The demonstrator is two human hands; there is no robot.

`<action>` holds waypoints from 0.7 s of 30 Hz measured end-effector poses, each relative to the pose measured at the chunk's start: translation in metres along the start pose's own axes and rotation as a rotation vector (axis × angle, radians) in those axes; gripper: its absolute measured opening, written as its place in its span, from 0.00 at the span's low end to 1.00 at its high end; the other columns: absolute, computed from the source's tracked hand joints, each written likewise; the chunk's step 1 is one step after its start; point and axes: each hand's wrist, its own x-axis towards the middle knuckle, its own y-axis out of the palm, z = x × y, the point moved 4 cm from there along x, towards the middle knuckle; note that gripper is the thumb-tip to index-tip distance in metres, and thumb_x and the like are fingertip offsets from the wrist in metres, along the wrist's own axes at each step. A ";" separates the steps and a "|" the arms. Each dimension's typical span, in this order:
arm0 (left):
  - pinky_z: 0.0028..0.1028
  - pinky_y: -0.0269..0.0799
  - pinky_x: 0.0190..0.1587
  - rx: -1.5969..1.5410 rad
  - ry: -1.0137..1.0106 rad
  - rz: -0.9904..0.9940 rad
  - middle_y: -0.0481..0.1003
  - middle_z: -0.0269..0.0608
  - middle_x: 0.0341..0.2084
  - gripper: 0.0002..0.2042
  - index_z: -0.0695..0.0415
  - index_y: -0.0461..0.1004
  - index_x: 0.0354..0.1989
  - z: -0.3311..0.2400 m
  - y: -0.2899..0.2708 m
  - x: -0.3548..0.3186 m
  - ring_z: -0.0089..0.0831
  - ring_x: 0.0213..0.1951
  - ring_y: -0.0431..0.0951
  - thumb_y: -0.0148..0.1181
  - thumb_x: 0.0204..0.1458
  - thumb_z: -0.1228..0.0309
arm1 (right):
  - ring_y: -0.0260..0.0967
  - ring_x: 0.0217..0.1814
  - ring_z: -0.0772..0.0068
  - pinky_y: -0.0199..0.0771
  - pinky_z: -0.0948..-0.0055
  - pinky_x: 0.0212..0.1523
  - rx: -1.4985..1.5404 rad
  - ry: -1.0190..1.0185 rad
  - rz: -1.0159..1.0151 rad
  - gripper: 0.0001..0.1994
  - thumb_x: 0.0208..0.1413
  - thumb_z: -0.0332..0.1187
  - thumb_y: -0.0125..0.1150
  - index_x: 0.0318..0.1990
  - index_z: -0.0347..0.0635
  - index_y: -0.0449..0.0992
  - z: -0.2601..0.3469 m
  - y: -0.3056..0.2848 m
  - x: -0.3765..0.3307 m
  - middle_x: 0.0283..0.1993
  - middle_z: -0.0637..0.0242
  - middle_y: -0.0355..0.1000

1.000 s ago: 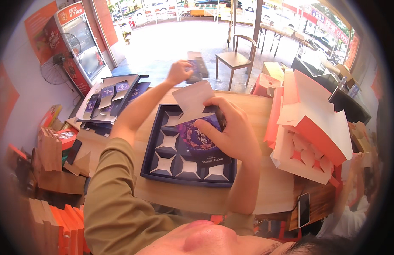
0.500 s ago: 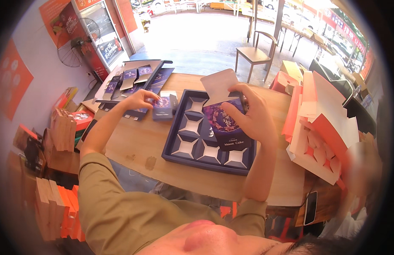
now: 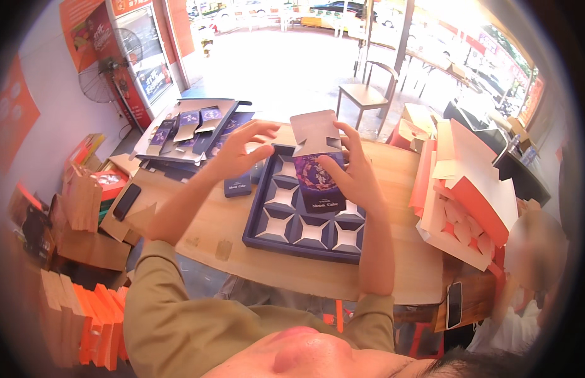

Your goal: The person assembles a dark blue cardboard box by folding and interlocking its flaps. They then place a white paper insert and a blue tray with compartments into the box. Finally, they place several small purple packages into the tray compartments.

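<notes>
In my right hand [image 3: 352,165] is a small purple and dark-blue mooncake box [image 3: 319,183], its pale flap standing up at the top. Fingers and thumb grip it by the right side, above the tray. My left hand [image 3: 245,148] hovers with fingers apart, holding nothing, left of the flap. Under the held box lies a dark-blue gift box tray [image 3: 249,230] with several square compartments lined in white, which the held box partly covers. Another small mooncake box [image 3: 237,186] stands on the table beside the tray's left edge, partly behind my left wrist.
Several unfolded small boxes [image 3: 188,121] lie in a dark lid at the table's far left. Orange and white gift boxes [image 3: 459,220] crowd the right side. Phones lie at the left [image 3: 127,201] and the right [image 3: 454,305]. A wooden chair [image 3: 363,96] stands beyond the table.
My left hand has let go of the small box on the table and moved right, toward the held one. The held box has tipped slightly more upright, still in my right hand.
</notes>
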 end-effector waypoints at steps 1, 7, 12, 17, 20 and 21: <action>0.34 0.78 0.59 -0.065 0.028 -0.081 0.80 0.48 0.56 0.24 0.61 0.71 0.70 -0.014 0.015 0.008 0.34 0.57 0.82 0.64 0.66 0.69 | 0.81 0.56 0.57 0.82 0.61 0.54 0.017 0.015 0.012 0.41 0.68 0.38 0.70 0.81 0.44 0.52 0.000 0.004 0.003 0.63 0.46 0.77; 0.34 0.75 0.64 -0.638 -0.005 -0.177 0.75 0.51 0.61 0.26 0.61 0.63 0.74 -0.010 0.068 0.041 0.32 0.63 0.76 0.57 0.69 0.77 | 0.78 0.59 0.65 0.83 0.72 0.46 0.196 -0.078 -0.117 0.51 0.68 0.31 0.70 0.85 0.39 0.34 -0.010 0.008 0.009 0.66 0.47 0.75; 0.34 0.74 0.64 -0.631 0.108 -0.022 0.77 0.50 0.57 0.18 0.63 0.76 0.62 -0.006 0.074 0.041 0.34 0.61 0.77 0.55 0.63 0.80 | 0.80 0.59 0.59 0.87 0.67 0.45 0.146 -0.096 -0.136 0.45 0.65 0.30 0.73 0.80 0.41 0.46 -0.021 0.008 0.007 0.64 0.47 0.74; 0.35 0.76 0.61 -0.330 0.250 -0.002 0.80 0.55 0.55 0.10 0.65 0.82 0.49 -0.013 0.055 0.035 0.39 0.59 0.81 0.58 0.67 0.73 | 0.80 0.57 0.61 0.88 0.66 0.47 0.106 -0.049 -0.112 0.45 0.61 0.30 0.77 0.78 0.43 0.51 -0.020 0.014 0.007 0.63 0.50 0.75; 0.33 0.80 0.53 -0.345 0.159 -0.084 0.83 0.52 0.51 0.09 0.64 0.82 0.49 -0.008 0.057 0.032 0.38 0.52 0.84 0.64 0.64 0.74 | 0.81 0.55 0.63 0.88 0.65 0.48 0.056 -0.007 -0.060 0.46 0.59 0.31 0.79 0.79 0.44 0.53 -0.017 0.019 0.005 0.63 0.52 0.76; 0.31 0.82 0.48 -0.350 0.133 -0.091 0.86 0.49 0.46 0.09 0.64 0.83 0.47 0.000 0.057 0.031 0.36 0.46 0.87 0.71 0.59 0.76 | 0.81 0.55 0.63 0.88 0.65 0.48 0.040 -0.015 -0.051 0.46 0.58 0.31 0.80 0.79 0.44 0.54 -0.016 0.021 0.005 0.63 0.52 0.76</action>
